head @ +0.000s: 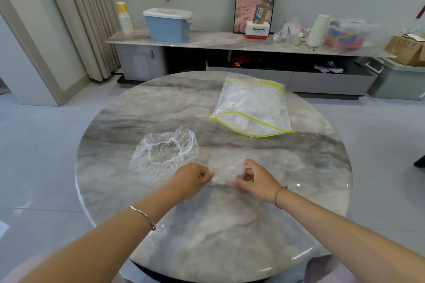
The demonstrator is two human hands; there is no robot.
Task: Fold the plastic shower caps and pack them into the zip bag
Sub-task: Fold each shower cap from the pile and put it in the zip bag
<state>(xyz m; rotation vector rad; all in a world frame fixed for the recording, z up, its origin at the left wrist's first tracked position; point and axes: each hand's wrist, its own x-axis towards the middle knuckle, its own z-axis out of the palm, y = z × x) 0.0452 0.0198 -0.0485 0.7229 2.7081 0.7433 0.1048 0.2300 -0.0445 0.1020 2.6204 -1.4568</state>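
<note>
Worktop [230,236]: round, grey marbled, glossy; clock directions are read from its centre, with 6 o'clock nearest the person.
Loose clear plastic [161,228]: at 7 o'clock, partly under the left forearm (what it is cannot be told).
Left hand [190,179]: near the centre, fingertips pinching the left edge of the crumpled shower cap [226,171]; metal bangle [142,215] on the wrist.
Right hand [255,179]: just right of centre, thumb and curled fingers gripping the cap's right edge; thin bracelet [278,195] on the wrist.
Crumpled shower cap: bunched small, stretched between the two hands, low over the worktop.
Open shower cap [163,156]: at 10 o'clock, lying flat and unfolded, its elastic ring facing up, just beside the left hand.
Zip bag [251,108]: at 1 o'clock, well apart from the hands, lying flat; yellow-green edged mouth gapes toward the person, whitish plastic inside.
Sideboard [218,41]: beyond 12 o'clock, against the wall; carries a blue bin [167,25] and a framed picture [255,3].
</note>
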